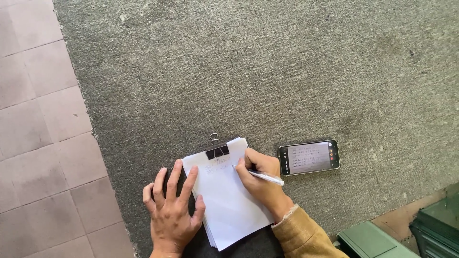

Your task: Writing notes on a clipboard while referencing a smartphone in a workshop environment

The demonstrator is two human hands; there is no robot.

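Note:
A stack of white paper (229,205) lies on a grey carpet (267,71), held at the top by a black binder clip (217,151). My left hand (173,210) rests flat with fingers spread on the paper's left edge. My right hand (260,179) grips a white pen (264,177), its tip touching the top of the sheet near some faint writing. A smartphone (309,157) with a lit screen lies on the carpet just right of my right hand.
Pinkish floor tiles (38,134) border the carpet on the left. Green boxes (373,241) and a darker green container (437,227) sit at the bottom right corner.

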